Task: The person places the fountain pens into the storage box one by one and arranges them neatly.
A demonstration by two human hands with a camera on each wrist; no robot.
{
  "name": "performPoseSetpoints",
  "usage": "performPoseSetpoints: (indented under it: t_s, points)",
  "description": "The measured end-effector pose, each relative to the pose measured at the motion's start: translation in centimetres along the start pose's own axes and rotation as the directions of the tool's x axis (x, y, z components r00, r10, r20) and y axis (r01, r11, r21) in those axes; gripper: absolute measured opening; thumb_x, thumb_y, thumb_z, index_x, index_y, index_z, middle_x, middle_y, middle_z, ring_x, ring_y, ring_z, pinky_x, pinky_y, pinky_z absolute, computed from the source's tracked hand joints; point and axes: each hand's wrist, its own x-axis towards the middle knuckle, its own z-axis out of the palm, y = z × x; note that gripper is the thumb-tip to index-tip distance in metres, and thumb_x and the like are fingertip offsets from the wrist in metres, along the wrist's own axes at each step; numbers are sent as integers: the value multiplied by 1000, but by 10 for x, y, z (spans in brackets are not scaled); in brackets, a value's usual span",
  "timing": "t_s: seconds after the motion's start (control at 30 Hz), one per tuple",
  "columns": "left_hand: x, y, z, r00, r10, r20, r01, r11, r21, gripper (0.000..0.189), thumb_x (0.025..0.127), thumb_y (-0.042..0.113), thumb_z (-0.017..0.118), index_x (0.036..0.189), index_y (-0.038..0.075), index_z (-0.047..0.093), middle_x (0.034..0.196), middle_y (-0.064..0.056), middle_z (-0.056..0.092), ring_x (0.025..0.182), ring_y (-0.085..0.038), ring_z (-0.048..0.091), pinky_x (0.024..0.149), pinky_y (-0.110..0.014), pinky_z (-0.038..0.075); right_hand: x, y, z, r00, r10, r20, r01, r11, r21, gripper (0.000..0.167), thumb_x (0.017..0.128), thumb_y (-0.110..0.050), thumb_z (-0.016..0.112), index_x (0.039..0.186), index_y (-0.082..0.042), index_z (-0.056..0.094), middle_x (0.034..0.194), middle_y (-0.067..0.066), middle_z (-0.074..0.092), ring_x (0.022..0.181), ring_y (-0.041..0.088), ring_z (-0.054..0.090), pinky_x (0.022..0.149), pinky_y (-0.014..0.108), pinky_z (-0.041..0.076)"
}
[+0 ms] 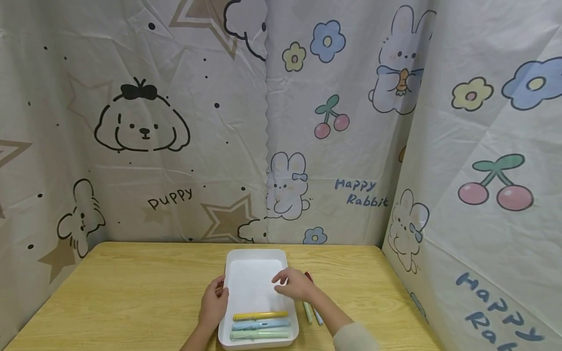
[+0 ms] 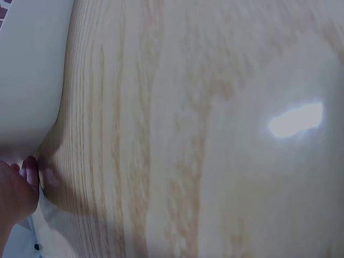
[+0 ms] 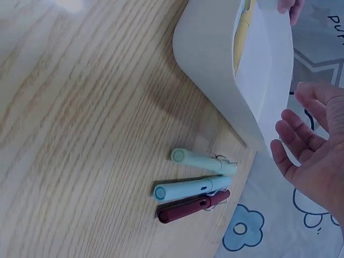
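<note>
A white tray (image 1: 252,292) stands on the table with a yellow pen (image 1: 260,316), a light blue pen (image 1: 260,324) and a light green pen (image 1: 260,335) lying crosswise at its near end. My left hand (image 1: 214,302) holds the tray's left rim, with a finger over the edge in the right wrist view. Over the tray's right rim hovers my right hand (image 1: 295,284), its fingers loosely bent and nothing between them. Right of the tray, side by side, lie a green pen (image 3: 203,161), a blue pen (image 3: 191,188) and a dark red pen (image 3: 193,207), partly behind the right forearm in the head view.
The wooden table (image 1: 145,292) extends to both sides of the tray. Printed cloth curtains (image 1: 175,97) hang close along its back and sides.
</note>
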Motion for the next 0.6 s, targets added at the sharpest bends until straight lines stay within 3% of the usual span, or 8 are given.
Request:
performPoseSetpoints:
  t_s: [0.6]
  points:
    - [0,0,0,1000,4,-4,-4,1000,-12,40,92,3,48,131,-3,47,119,-24,55,105,-36,58,88,-44,52,-15,25,-18,988,69,-136,-61,996,62,26,87,-17,59,106,0,66,92,9,60,74,14,49,58,25,43]
